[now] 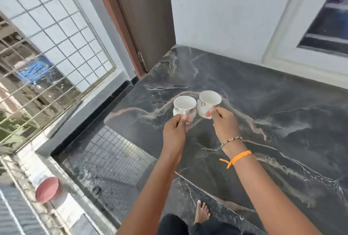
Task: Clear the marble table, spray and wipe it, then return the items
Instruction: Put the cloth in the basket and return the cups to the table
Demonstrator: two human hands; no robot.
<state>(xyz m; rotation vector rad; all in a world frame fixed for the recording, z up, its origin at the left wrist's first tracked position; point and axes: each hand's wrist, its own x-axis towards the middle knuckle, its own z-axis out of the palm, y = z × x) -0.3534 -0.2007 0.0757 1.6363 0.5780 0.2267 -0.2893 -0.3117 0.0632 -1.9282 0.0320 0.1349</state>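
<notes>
Two white cups with gold patterns hover side by side over the dark marble table. My left hand pinches the handle of the left cup. My right hand pinches the handle of the right cup, which tilts slightly. Both cups look empty. I cannot tell whether their bases touch the marble. The two cups nearly touch each other near the table's left part.
A brown door stands behind the table's far left corner. A metal grille runs along the left. A white window frame borders the table at the back right. A pink round object lies on the ledge at lower left. My bare foot is below.
</notes>
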